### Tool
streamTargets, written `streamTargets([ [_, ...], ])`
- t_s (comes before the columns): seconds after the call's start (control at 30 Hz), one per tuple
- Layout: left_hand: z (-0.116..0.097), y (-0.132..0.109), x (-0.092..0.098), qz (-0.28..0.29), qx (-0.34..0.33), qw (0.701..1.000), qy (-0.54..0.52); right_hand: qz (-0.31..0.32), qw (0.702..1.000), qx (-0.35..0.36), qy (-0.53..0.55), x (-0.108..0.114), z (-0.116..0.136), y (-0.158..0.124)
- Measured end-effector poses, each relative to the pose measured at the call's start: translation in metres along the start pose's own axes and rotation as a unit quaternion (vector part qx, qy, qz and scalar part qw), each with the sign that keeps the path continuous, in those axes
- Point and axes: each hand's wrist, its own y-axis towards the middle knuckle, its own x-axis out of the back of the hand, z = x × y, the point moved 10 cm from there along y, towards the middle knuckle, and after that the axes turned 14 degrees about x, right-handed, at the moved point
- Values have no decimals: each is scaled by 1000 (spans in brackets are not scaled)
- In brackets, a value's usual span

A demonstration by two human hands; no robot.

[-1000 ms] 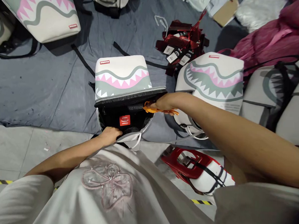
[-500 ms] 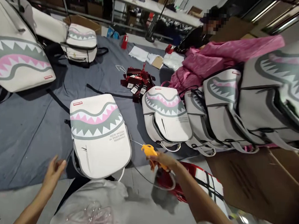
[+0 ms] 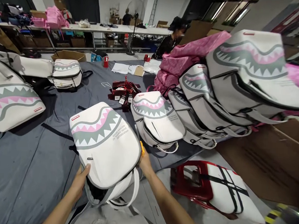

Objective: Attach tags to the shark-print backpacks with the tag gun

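Observation:
A white backpack with a grey-and-pink shark mouth print lies in front of me, turned and slightly tilted, its bottom toward the far side and its handle toward me. My left hand grips its near left edge, thumb on top of the front panel and fingers underneath. At the right edge my right hand is closed around an orange air blow gun, pressed against the bag's side. Most of the air gun is hidden behind the bag and my fingers. The bag's near end gapes a little, showing a dark inside.
Similar backpacks lean in a row at the right, with pink bags behind. Dark red tags are heaped on the grey cloth. A red stool with a white-and-black item stands right. A person sits beyond.
My left hand has come up and taken hold of the backpack. My right hand has brought the air gun against its right side. The bag has turned and tilted; the view has risen.

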Motion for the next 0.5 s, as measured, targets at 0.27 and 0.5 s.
streamTargets([
  [0.27,-150,-62,-214,192,-132,972,30,-292,909,273,-117,230,194,-3],
  [0.5,-164,-82,-308,276,-236,900,243,-446,875,125,-138,317,117,-65],
])
